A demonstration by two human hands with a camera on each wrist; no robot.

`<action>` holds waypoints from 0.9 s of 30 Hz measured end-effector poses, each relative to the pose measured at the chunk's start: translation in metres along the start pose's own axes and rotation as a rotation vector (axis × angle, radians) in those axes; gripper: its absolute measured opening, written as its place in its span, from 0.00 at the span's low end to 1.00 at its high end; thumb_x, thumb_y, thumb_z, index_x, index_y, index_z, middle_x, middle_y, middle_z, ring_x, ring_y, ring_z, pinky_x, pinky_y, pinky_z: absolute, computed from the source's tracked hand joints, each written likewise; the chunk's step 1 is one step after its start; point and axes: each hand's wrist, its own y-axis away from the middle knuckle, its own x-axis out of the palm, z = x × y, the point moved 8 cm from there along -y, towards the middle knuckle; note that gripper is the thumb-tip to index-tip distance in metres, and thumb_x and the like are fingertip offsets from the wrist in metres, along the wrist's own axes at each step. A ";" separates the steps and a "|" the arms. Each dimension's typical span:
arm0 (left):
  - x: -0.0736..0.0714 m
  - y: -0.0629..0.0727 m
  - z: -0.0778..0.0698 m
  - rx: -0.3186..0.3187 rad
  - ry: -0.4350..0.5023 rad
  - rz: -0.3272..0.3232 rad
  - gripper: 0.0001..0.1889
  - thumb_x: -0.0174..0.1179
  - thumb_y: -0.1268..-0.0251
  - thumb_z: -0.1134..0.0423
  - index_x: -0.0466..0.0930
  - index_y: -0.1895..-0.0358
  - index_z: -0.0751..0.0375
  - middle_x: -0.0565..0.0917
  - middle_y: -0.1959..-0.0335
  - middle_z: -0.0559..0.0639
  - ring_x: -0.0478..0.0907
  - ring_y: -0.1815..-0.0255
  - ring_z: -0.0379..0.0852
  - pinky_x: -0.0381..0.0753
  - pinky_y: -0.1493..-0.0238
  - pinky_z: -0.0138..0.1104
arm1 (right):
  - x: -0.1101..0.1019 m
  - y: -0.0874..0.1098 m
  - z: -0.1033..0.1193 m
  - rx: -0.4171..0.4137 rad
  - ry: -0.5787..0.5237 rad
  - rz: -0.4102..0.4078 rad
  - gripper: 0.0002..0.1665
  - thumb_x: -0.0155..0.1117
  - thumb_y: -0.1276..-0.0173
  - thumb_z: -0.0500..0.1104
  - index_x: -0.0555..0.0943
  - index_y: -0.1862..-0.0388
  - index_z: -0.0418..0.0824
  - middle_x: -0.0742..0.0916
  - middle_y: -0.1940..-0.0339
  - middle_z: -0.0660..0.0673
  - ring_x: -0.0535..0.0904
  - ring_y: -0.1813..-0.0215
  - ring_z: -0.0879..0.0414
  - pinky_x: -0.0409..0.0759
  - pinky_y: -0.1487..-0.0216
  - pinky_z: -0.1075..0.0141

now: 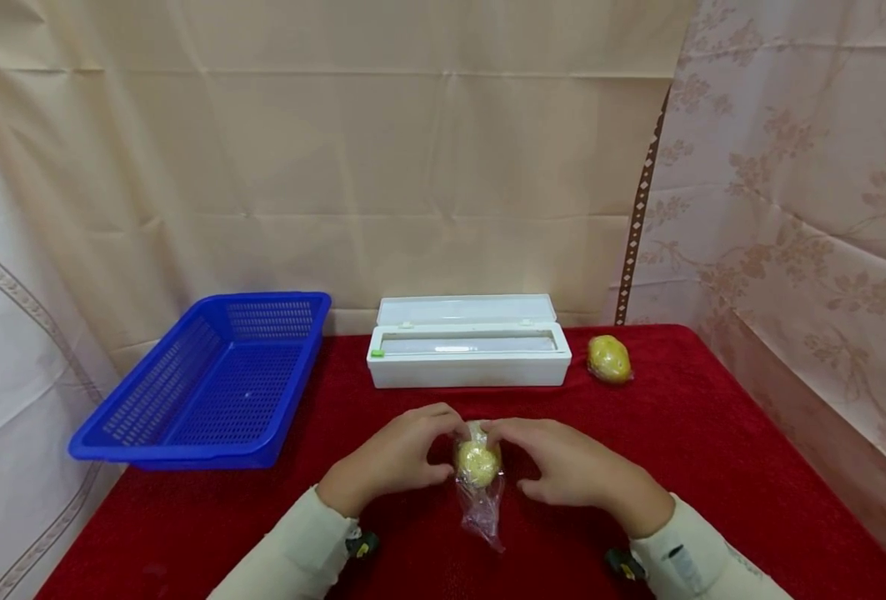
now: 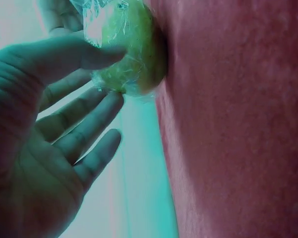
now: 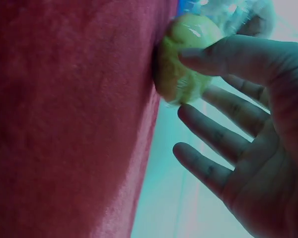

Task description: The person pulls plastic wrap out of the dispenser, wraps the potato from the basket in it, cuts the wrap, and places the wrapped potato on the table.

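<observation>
A yellow, roundish fruit or vegetable [image 1: 478, 464], its exact kind unclear, rests on the red cloth in clear plastic film. A loose tail of film [image 1: 482, 510] trails from it toward the person. From one side my left hand [image 1: 405, 454] reaches in, fingertips at the far end of the film, thumb spread apart from the index finger. Mirroring it, my right hand [image 1: 563, 462] touches the film's far end with its index finger, its thumb standing off the piece. Both wrist views show the other fingers extended and loosely spread. The film under the fingertips is partly hidden.
A white film dispenser box [image 1: 468, 371] with its lid raised stands behind the hands. To its right lies another film-wrapped yellow piece [image 1: 609, 360]. A blue plastic basket [image 1: 285, 417] occupies the left side. The red cloth [image 1: 683, 467] covers the table; curtains hang around it.
</observation>
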 end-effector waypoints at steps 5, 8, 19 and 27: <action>0.005 0.002 0.002 -0.023 0.020 0.070 0.32 0.83 0.53 0.60 0.77 0.43 0.44 0.77 0.44 0.36 0.77 0.41 0.36 0.79 0.37 0.34 | 0.005 -0.002 -0.002 0.019 0.014 -0.007 0.53 0.81 0.44 0.39 0.66 0.23 0.60 0.80 0.38 0.65 0.77 0.34 0.61 0.78 0.32 0.53; 0.008 0.001 -0.002 -0.015 -0.013 0.064 0.36 0.85 0.56 0.57 0.75 0.42 0.45 0.76 0.43 0.37 0.76 0.42 0.34 0.79 0.37 0.33 | 0.006 -0.003 -0.001 0.023 0.024 -0.022 0.55 0.84 0.47 0.42 0.66 0.22 0.59 0.80 0.37 0.64 0.77 0.34 0.63 0.78 0.32 0.54; 0.015 0.000 -0.022 0.049 -0.296 -0.019 0.37 0.85 0.61 0.41 0.72 0.52 0.50 0.74 0.52 0.40 0.72 0.53 0.35 0.80 0.49 0.29 | 0.006 -0.005 0.009 -0.011 0.117 -0.127 0.55 0.89 0.53 0.54 0.71 0.27 0.53 0.82 0.36 0.59 0.78 0.37 0.65 0.80 0.36 0.58; 0.009 0.001 -0.020 0.019 -0.246 -0.037 0.30 0.77 0.51 0.36 0.78 0.52 0.48 0.78 0.55 0.38 0.73 0.60 0.31 0.80 0.55 0.26 | 0.004 -0.004 0.007 -0.011 0.139 -0.131 0.47 0.80 0.42 0.62 0.72 0.26 0.52 0.83 0.39 0.60 0.80 0.39 0.65 0.81 0.36 0.59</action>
